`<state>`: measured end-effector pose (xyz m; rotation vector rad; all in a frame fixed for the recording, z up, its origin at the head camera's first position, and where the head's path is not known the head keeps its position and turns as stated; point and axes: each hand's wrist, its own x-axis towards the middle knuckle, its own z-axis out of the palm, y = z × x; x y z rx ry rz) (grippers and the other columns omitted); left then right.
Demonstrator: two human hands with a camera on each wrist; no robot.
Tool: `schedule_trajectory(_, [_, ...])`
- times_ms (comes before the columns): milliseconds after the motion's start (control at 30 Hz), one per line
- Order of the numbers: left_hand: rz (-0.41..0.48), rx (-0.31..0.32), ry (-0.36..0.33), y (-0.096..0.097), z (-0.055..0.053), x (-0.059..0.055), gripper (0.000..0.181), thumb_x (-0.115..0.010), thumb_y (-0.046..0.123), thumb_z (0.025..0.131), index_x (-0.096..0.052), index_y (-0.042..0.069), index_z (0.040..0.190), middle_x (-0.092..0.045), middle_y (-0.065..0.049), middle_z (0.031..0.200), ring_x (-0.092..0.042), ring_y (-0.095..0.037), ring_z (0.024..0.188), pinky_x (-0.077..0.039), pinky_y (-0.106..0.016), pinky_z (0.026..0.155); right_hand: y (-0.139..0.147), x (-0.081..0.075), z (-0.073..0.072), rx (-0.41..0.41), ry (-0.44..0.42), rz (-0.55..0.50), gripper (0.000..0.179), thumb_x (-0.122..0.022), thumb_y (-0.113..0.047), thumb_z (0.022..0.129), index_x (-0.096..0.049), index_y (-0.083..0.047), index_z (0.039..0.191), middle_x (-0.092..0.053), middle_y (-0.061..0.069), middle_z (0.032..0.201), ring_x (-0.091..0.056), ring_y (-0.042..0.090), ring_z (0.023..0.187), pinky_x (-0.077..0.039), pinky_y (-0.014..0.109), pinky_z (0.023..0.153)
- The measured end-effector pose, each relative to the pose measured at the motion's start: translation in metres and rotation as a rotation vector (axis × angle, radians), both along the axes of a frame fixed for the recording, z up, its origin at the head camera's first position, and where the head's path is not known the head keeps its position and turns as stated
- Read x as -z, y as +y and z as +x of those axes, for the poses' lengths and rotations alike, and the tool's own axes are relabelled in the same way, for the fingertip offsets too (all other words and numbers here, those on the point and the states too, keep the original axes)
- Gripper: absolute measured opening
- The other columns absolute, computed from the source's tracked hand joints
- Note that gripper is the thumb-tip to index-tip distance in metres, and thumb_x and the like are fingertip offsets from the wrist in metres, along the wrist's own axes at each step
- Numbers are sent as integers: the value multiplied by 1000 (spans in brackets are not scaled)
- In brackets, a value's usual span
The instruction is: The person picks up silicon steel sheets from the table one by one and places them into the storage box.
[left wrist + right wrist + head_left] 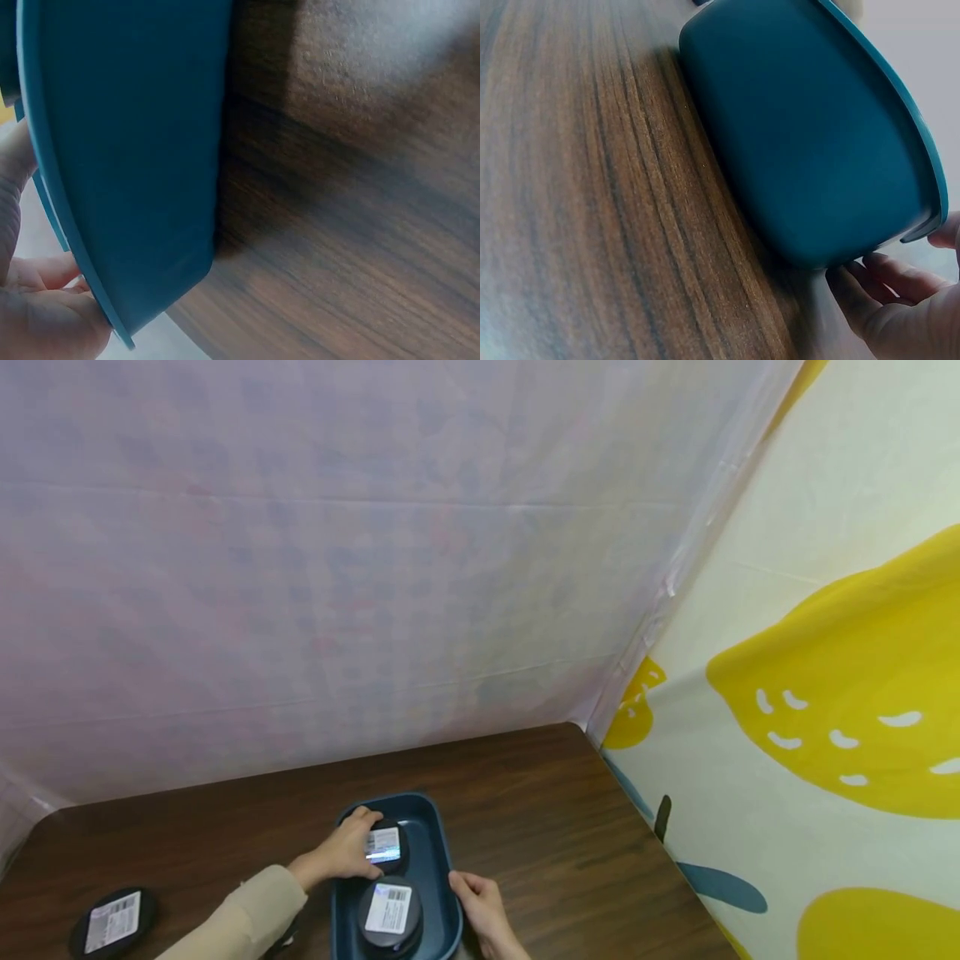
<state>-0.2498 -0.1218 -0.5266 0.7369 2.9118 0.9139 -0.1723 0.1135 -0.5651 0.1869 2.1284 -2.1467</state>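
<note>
A deep blue rectangular tray (429,839) stands on the wooden table, its side wall filling much of both wrist views. Two black round containers with white barcode labels sit inside it. My left hand (345,850) reaches over the tray's left edge and grips the farther container (395,865), thumb and fingers on opposite sides. Nearer to me lies the other container (414,920). At the tray's right side, my right hand (486,908) holds the rim, with the thumb at the edge and the fingers against the outer wall (810,135).
Another black round piece with a white label (112,922) lies on the table (540,827) at the far left. A pale curtain (322,568) hangs behind the table. Cloth with yellow fruit print (840,693) covers the right side.
</note>
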Motion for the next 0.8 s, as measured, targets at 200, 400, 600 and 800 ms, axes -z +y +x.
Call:
schedule_trajectory(200, [-44, 42, 3, -2, -2, -1, 83, -91, 17, 50, -53, -18, 114, -55, -21, 103, -56, -32, 92, -51, -47, 83, 2, 20, -8, 0, 0, 18, 33, -59, -16, 93, -64, 15, 103, -68, 20, 95, -62, 16, 83, -51, 22, 70])
schedule_trajectory(400, [-53, 70, 17, -4, -2, 0, 84, -90, 18, 51, -52, -20, 115, -55, -24, 106, -56, -34, 93, -51, -48, 83, 2, 19, -7, 4, 4, 16, 36, -61, -20, 92, -64, 14, 104, -68, 18, 96, -62, 14, 82, -51, 22, 70])
schedule_trajectory(600, [-12, 80, 62, -7, -1, -5, 87, -90, 22, 51, -51, -22, 115, -56, -26, 108, -55, -38, 97, -49, -49, 85, 1, 19, -6, 7, 9, 9, 35, -62, -20, 91, -65, 13, 103, -69, 16, 92, -61, 13, 79, -50, 21, 69])
schedule_trajectory(800, [31, 75, 85, -12, -2, -16, 83, -89, 25, 53, -53, -20, 113, -58, -22, 105, -57, -35, 95, -49, -48, 85, 4, 20, -7, 4, 8, 23, 35, -60, -18, 92, -64, 14, 103, -68, 18, 95, -61, 13, 82, -50, 21, 70])
